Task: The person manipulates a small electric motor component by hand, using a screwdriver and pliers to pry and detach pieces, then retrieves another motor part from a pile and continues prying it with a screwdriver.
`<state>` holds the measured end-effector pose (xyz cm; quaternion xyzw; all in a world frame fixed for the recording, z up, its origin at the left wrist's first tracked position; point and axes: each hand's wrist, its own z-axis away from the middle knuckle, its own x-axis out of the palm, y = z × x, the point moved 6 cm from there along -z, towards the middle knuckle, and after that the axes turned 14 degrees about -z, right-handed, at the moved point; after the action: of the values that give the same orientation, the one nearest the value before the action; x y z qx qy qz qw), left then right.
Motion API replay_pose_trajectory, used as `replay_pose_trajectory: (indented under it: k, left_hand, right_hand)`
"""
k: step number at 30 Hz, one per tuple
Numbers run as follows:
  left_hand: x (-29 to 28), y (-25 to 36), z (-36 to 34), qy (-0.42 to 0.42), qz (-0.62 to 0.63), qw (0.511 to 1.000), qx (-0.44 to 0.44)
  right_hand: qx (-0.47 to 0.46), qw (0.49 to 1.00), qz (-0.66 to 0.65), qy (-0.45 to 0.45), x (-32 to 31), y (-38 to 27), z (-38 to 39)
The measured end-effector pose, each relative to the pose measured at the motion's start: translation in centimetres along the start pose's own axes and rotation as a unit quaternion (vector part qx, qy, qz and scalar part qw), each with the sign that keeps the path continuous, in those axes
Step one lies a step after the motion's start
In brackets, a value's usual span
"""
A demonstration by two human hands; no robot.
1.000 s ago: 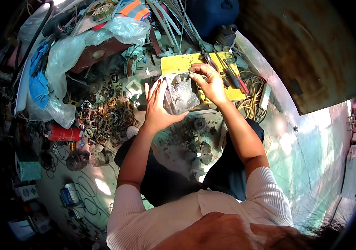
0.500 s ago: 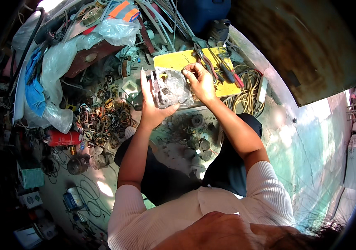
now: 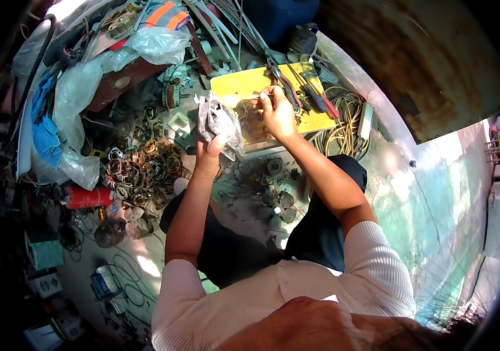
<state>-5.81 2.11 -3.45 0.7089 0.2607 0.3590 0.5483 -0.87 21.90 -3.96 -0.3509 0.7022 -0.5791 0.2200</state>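
Note:
My left hand (image 3: 208, 157) grips a grey cast-metal housing (image 3: 219, 121), tilted up on its side at the left edge of a yellow board (image 3: 229, 86). The thumb presses on its near side, and the other fingers are hidden behind it. My right hand (image 3: 280, 120) is closed in a pinch above the board, apart from the housing. Something small may be between its fingertips, too small to name. Beyond that hand, pliers (image 3: 277, 71) lie on the board, beside a dark-handled tool (image 3: 315, 100) and a red-handled tool (image 3: 331, 107).
Coiled yellowish cable (image 3: 343, 131) lies right of the board. A heap of small motor parts (image 3: 150, 155) covers the floor at left, near a red cylinder (image 3: 89, 197). Round metal pieces (image 3: 276, 168) sit between my legs. A rusty panel (image 3: 414, 64) stands at far right.
My left hand has turned the housing onto its side and shifted it slightly left, away from my right hand. The right hand stays pinched, almost in place. More of the board's surface shows.

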Motion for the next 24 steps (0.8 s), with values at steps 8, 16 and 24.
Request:
replay_pose_trajectory:
  k: [8,16,24]
  left_hand:
    - [-4.9,2.1,-2.0,0.139,0.185,0.970,-0.072]
    - [-3.3,3.8,-1.4,0.042,0.356,0.921,-0.152]
    - [-2.8,4.1,-1.4,-0.011,0.394,0.910,-0.127]
  right_hand:
    - [-0.027,0.931,0.189,-0.312,-0.7,-3.9,-0.2]
    - [-0.004,0.805,0.593,-0.013,-12.3,-0.4,-4.7]
    - [-0.055,0.747,0.662,0.029,-11.4,0.8,-4.7]
